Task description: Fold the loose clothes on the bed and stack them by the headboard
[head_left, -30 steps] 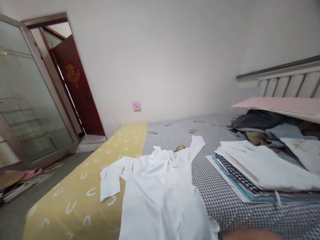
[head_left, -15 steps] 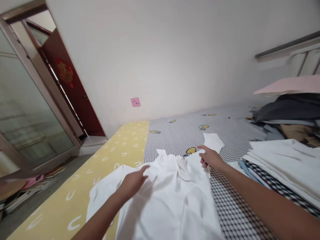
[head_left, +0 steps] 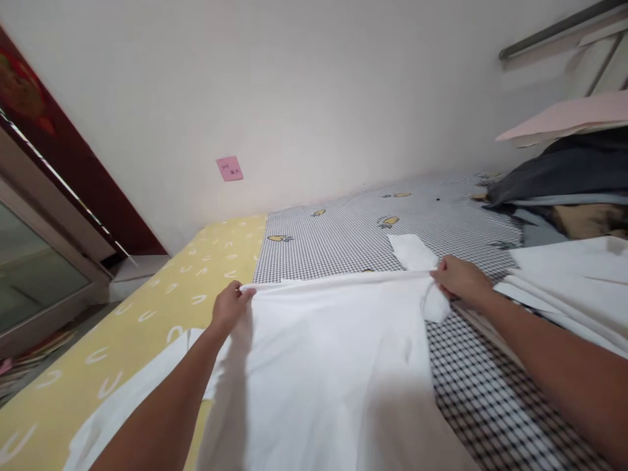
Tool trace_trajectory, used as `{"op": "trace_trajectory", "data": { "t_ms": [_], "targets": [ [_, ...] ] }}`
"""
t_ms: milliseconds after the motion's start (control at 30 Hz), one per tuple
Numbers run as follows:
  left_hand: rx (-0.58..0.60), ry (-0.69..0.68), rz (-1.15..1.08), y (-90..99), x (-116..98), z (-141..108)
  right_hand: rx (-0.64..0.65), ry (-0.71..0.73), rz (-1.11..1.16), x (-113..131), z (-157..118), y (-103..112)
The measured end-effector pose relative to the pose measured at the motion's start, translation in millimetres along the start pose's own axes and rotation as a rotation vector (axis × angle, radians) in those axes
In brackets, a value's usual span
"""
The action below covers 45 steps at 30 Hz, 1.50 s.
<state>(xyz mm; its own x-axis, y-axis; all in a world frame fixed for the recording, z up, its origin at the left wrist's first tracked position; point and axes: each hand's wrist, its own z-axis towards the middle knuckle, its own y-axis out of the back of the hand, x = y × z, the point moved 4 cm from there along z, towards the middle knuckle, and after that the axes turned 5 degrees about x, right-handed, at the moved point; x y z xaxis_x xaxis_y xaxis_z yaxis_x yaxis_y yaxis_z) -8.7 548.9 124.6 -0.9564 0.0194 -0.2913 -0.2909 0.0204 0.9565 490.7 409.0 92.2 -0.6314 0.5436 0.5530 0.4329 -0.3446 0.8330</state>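
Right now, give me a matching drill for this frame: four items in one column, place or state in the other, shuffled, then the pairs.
Items:
1. white cotton shirt
2. small pink paper note
3. yellow sheet with white curved marks
4. stack of folded white cloth

Places or states:
A. stuck on the wall
B. pulled taut between the left hand and the right hand
C. at the right edge, beside the right forearm
D. under the left arm, left of the black-and-white checked sheet

Pairs: 1-B, 2-A, 3-D, 4-C
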Motion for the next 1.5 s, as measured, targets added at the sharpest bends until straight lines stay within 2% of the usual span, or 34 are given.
{"op": "trace_trajectory", "data": {
  "t_ms": [100,167,233,300,400,500,567,633,700,800,867,933,967,1067,1133,1200,1233,1300,1367,1500],
  "targets": [
    [0.012,0.086,0.035,2.6,-5,1,-0.044,0.000,-0.098,4,-4,21],
    [0.009,0.111,0.049,3.2,-12,-1,-0.050,0.029,-0.085,21,-7,25],
    [-0.026,0.108,0.031,4.8,-21,0,-0.018,0.049,-0.016,46,-7,19],
    [-0.069,0.103,-0.021,4.2,-30,4,0.075,0.088,0.111,76,-8,0],
    [-0.046,0.091,-0.136,-10.5,-40,13,0.261,0.134,0.322,115,-13,-45],
    [0.047,0.054,-0.259,-32.9,-45,17,0.403,0.087,0.443,134,-21,-91],
    [0.062,-0.009,-0.353,-37.5,-48,15,0.420,0.061,0.516,135,-22,-106],
    [0.049,-0.109,-0.466,-30.6,-53,9,0.360,0.078,0.599,130,-20,-104],
    [0.042,-0.250,-0.517,-18.3,-55,-6,0.283,0.123,0.655,115,-21,-91],
    [0.006,-0.390,-0.254,-10.1,-45,-56,0.200,0.182,0.697,69,-47,-64],
    [-0.068,-0.409,0.012,-17.6,-26,-111,0.179,0.196,0.692,26,-87,-49],
    [-0.144,-0.428,0.147,-34.3,-4,-180,0.211,0.210,0.646,-20,-141,-43],
    [-0.158,-0.431,0.181,-45.6,7,-215,0.235,0.289,0.579,-40,-170,-43],
    [-0.026,-0.486,0.239,-85.6,24,-305,0.207,0.481,0.343,-80,-250,-51],
    [0.073,-0.424,0.248,-105.4,26,-341,0.149,0.527,0.229,-85,-287,-59],
    [0.121,-0.341,0.265,-115.8,22,-358,0.105,0.470,0.265,-78,-306,-64],
    [0.109,-0.313,0.268,-117.1,18,-362,0.101,0.396,0.364,-72,-309,-64],
    [0.013,-0.279,0.221,-113.3,12,-363,0.120,0.225,0.629,-62,-308,-60],
    [-0.096,-0.260,0.055,-104.8,14,-361,0.169,0.105,0.843,-57,-304,-52],
    [-0.238,-0.146,-0.339,-79.2,40,-355,0.225,0.027,1.054,-65,-310,-28]
  ]
}}
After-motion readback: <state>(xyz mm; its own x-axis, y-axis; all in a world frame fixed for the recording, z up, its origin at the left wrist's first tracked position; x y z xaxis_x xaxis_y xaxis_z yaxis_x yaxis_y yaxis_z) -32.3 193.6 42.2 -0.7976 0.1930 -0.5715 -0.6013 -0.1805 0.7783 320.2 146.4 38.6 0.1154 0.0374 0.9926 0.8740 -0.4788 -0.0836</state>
